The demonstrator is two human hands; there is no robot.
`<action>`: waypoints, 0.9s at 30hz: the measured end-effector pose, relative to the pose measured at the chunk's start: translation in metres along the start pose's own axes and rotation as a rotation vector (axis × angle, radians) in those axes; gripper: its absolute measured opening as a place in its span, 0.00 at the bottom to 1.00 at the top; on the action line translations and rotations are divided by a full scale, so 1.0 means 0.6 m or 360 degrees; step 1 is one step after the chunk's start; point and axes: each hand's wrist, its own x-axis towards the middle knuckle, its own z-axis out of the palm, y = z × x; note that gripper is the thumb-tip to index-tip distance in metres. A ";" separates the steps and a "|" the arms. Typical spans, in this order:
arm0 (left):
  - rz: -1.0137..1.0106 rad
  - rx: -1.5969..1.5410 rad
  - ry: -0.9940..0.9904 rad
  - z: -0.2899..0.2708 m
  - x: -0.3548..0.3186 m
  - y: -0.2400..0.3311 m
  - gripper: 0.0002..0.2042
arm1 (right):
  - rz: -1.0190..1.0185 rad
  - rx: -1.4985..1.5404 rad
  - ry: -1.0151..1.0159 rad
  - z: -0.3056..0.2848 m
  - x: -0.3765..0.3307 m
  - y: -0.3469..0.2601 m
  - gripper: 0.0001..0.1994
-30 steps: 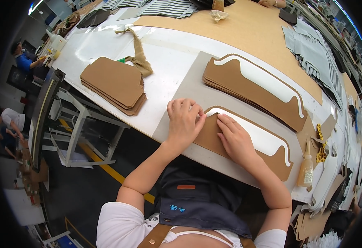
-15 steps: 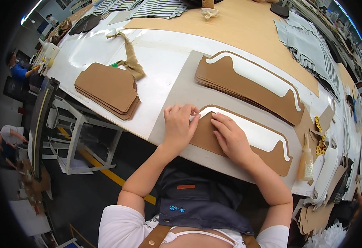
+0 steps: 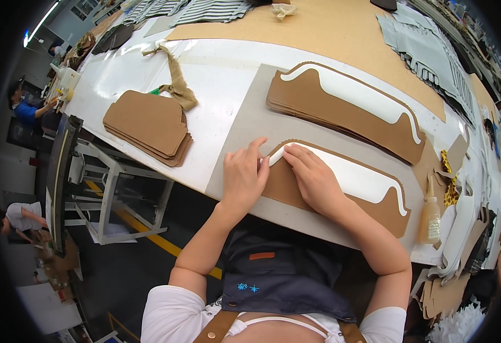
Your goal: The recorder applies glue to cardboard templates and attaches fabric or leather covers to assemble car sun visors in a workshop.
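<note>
A long brown cardboard piece [image 3: 376,203] with a white strip [image 3: 359,177] laid along its top lies on a grey board [image 3: 250,128] at the table's near edge. My left hand [image 3: 243,178] rests flat on the piece's left end, fingers close together. My right hand [image 3: 313,178] presses on the white strip's left end, right beside the left hand. Neither hand grips anything. A stack of the same brown pieces [image 3: 342,111], topped with a white strip, lies farther back on the board.
A pile of brown cut shapes [image 3: 147,126] sits at the left with a tan cloth strip [image 3: 177,83] behind it. A small glue bottle [image 3: 430,217] lies at the right near leopard-print scraps [image 3: 449,186]. Grey fabric pieces [image 3: 427,51] lie far right. Other people work at the far left.
Both hands have stayed pressed at the left end of the near piece, with the right hand's fingers sliding slightly along the white strip. The view has shifted a little.
</note>
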 end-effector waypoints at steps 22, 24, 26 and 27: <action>0.0282 0.0190 0.0139 -0.009 -0.069 -0.031 0.16 | -0.0233 0.0030 -0.0136 0.014 -0.006 -0.013 0.24; 0.0300 0.0208 0.0138 -0.009 -0.070 -0.030 0.17 | -0.0236 0.0013 -0.0136 0.015 -0.006 -0.013 0.24; 0.0260 0.0214 0.0096 -0.009 -0.071 -0.026 0.15 | -0.0238 -0.0044 -0.0148 0.016 -0.007 -0.014 0.24; 0.0260 0.0214 0.0099 -0.009 -0.072 -0.027 0.15 | -0.0240 -0.0044 -0.0148 0.018 -0.008 -0.015 0.24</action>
